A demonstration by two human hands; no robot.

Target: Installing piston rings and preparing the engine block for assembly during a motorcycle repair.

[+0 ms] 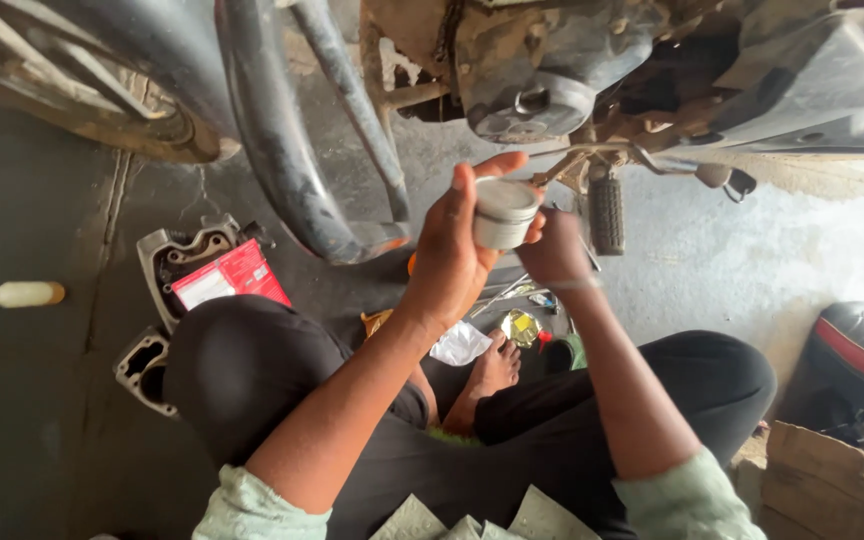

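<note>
Pale green sleeves (pixel 262 505) fill the foreground, arms reaching up from a squat. Left hand (pixel 449 250) wraps firmly round a silvery piston (pixel 502 212), lifting it to eye level under the motorcycle engine (pixel 532 70). Right hand (pixel 555 250) closes in beneath it; its fingers are hidden, so whatever it pinches stays unclear.

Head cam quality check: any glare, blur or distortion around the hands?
Head view: wide-angle bend at the edges; floor at right washed out by daylight, left side dim. Piston in the left hand reads sharp; right hand slightly soft, partly hidden behind it.
</note>
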